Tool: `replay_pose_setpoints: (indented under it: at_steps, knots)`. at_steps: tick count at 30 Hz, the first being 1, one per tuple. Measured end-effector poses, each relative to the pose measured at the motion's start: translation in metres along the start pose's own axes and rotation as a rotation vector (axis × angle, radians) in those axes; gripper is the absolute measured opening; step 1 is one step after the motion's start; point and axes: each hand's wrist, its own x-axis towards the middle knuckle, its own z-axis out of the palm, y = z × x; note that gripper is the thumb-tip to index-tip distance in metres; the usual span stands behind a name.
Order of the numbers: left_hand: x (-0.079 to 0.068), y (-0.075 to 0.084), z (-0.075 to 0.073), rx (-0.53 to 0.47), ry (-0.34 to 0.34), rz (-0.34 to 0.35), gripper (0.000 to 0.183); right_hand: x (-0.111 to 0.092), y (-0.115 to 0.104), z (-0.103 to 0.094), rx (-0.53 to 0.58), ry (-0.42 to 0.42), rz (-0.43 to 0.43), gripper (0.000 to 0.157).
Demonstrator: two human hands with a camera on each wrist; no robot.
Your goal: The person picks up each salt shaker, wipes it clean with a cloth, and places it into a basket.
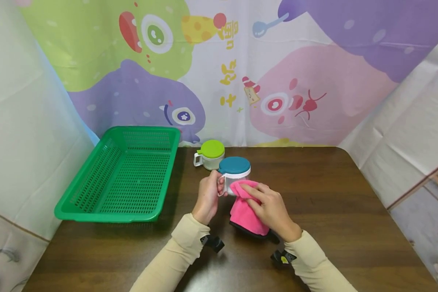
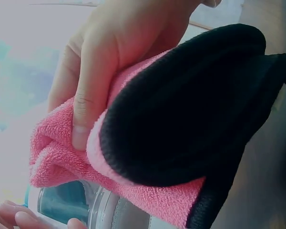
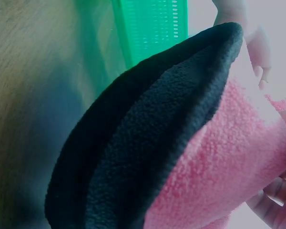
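My left hand [image 1: 207, 197] grips the white handle of a clear jar with a blue lid [image 1: 235, 165], held upright over the table. In my right hand [image 1: 271, 205] is a pink cloth [image 1: 246, 213] with a dark edge, pinched between thumb and fingers. Its folded top lies against the jar's front right side. In the left wrist view the cloth [image 2: 62, 143] covers much of the clear jar [image 2: 102, 210], and the dark underside hangs toward the camera. The right wrist view is mostly filled by the cloth [image 3: 224, 162], which hides the jar there.
Behind the blue-lidded jar stands a similar jar with a green lid [image 1: 212, 150], its handle facing left. A green plastic basket [image 1: 162, 174] occupies the left of the brown wooden table [image 1: 325, 211]. A cartoon-printed curtain [image 1: 222, 125] hangs along the back edge.
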Motion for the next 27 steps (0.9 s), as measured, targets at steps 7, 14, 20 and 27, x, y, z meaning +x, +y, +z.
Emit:
replay_pose_setpoints:
  at_steps: [7, 14, 20, 27]
  knots:
    - [0.0027, -0.0013, 0.0001, -0.005, -0.006, -0.006, 0.026, -0.0006, 0.0004, -0.0001, 0.01, -0.014, 0.013, 0.043]
    - [0.0036, -0.004, -0.0001, -0.007, 0.001, -0.021, 0.025, -0.0035, 0.002, 0.0009, 0.017, -0.019, 0.017, 0.043]
    - [0.0042, -0.0053, -0.0025, 0.008, -0.004, -0.021, 0.024, -0.0045, 0.0016, 0.0036, 0.022, -0.036, 0.04, 0.043]
    - [0.0063, -0.0044, -0.0048, 0.01, -0.001, -0.014, 0.025, -0.003, 0.0019, 0.0057, 0.018, -0.029, 0.023, 0.044]
